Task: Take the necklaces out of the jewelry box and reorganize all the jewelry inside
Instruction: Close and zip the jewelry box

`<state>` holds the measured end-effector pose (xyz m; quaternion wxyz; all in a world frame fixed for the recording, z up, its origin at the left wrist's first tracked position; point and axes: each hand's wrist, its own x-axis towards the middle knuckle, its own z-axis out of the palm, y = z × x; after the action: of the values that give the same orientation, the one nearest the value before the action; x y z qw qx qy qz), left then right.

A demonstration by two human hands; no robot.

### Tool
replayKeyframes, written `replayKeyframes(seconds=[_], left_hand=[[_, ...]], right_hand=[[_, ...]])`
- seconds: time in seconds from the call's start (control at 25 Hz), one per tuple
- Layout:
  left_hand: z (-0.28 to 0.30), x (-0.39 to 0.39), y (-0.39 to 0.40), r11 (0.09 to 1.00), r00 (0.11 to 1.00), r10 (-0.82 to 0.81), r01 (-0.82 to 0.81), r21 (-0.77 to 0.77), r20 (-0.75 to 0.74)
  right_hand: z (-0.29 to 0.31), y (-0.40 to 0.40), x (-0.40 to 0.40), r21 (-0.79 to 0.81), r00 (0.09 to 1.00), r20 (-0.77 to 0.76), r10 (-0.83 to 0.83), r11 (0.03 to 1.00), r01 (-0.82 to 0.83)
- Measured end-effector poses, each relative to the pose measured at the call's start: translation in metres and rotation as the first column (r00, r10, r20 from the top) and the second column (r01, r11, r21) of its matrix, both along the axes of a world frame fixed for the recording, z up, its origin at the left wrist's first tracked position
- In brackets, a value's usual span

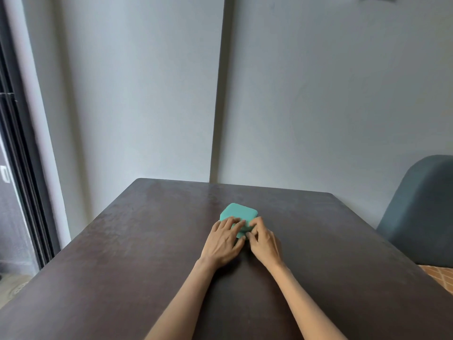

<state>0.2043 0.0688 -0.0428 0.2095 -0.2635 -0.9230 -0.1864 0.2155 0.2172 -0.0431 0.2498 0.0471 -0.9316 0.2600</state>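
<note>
- Both hands on the jewelry box (pixel 241 213), lid closed. Left hand (pixel 224 241) lies palm-down over the box's near-left part, fingers fairly straight and spread across the lid, thumb along the near side. Right hand (pixel 263 241) has its fingers curled in against the near-right corner of the box, fingertips pinching at the edge there; exactly what they catch is hidden by the fingers themselves.
- Wall (pixel 318 94): pale grey, fills the upper half of the view. A dark vertical seam runs down it to the table's far edge.
- Table (pixel 122 266): dark brown, matte, rounded far corners, far edge against the wall. Both forearms come in from the bottom edge and converge toward the box.
- Sliding door frame (pixel 22 168): dark, at far left, slanting down the edge of the view, with a pale strip of wall beside it.
- Chair (pixel 421 212): grey-blue rounded backrest, at the right side of the table, well apart from the box.
- Floor (pixel 438 276): small patch with an orange lattice pattern, visible lower right below the chair.
- Jewelry box: teal green, squarish with rounded corners, turned slightly so one corner faces the person. Sits flat on the table, about centred left to right, nearer the far edge than the near one. Contents not visible.
</note>
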Motion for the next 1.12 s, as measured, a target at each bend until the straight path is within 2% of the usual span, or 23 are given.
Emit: replayKeyframes(seconds=[0.12, 0.2, 0.36, 0.48, 0.56, 0.72, 0.8, 0.88, 0.96, 1.12], left_hand=[[-0.001, -0.003, 0.001, 0.999, 1.000, 0.016, -0.016, -0.033, -0.008], [-0.002, -0.006, 0.001, 1.000, 1.000, 0.005, -0.005, -0.018, -0.025], [-0.007, -0.012, 0.002, 0.999, 0.998, -0.032, 0.032, 0.001, -0.058], [-0.008, -0.019, 0.000, 0.999, 0.997, -0.044, 0.046, 0.018, -0.068], [-0.008, -0.021, 0.002, 1.000, 0.993, 0.015, -0.013, 0.018, -0.117], [-0.009, -0.025, 0.004, 0.972, 0.935, 0.236, -0.232, 0.046, -0.265], [-0.007, -0.024, 0.005, 0.968, 0.928, 0.240, -0.249, 0.005, -0.286], [-0.003, -0.021, 0.005, 0.973, 0.943, 0.213, -0.227, -0.026, -0.257], [-0.001, -0.019, 0.004, 0.976, 0.952, 0.207, -0.217, -0.024, -0.225], [-0.003, -0.024, 0.001, 0.980, 0.953, 0.195, -0.198, 0.012, -0.230]], right_hand=[[0.000, 0.016, -0.015, -0.201, 0.993, 0.108, -0.054, 0.977, 0.075], [0.000, 0.025, -0.030, -0.231, 0.987, 0.146, -0.060, 0.969, 0.093], [0.003, 0.034, -0.062, -0.120, 0.966, 0.224, -0.133, 0.979, 0.163], [0.002, 0.037, -0.074, -0.068, 0.958, 0.261, -0.121, 0.987, 0.144], [-0.001, 0.040, -0.072, -0.104, 0.965, 0.247, -0.082, 0.988, 0.110], [-0.006, 0.038, -0.051, -0.197, 0.980, 0.194, 0.036, 0.980, 0.003], [-0.008, 0.032, -0.038, -0.133, 0.972, 0.199, 0.121, 0.986, -0.096], [-0.006, 0.025, -0.030, -0.045, 0.967, 0.205, 0.152, 0.988, -0.146], [-0.003, 0.022, -0.027, -0.024, 0.970, 0.192, 0.150, 0.989, -0.148], [-0.004, 0.027, -0.033, -0.116, 0.976, 0.161, 0.145, 0.985, -0.127]])
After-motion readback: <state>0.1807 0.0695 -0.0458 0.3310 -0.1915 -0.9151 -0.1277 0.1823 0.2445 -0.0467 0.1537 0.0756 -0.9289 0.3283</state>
